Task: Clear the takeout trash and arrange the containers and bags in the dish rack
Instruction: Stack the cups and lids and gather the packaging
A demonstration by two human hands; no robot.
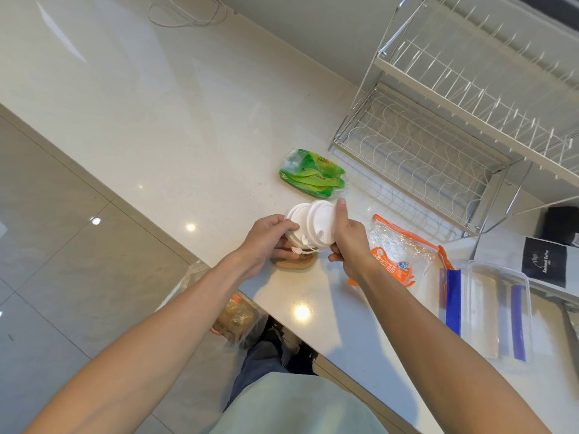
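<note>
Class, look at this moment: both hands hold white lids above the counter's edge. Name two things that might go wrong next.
1. The white lids are held loosely between the left hand and right hand, near the counter edge; one might slip to the floor.
2. The orange-trimmed bag lies beside the right forearm; a sweep toward the dish rack might drag it.

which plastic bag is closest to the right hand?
The orange-trimmed zip bag, right beside the right hand. The green packet and blue-strip bag lie farther off.
</note>
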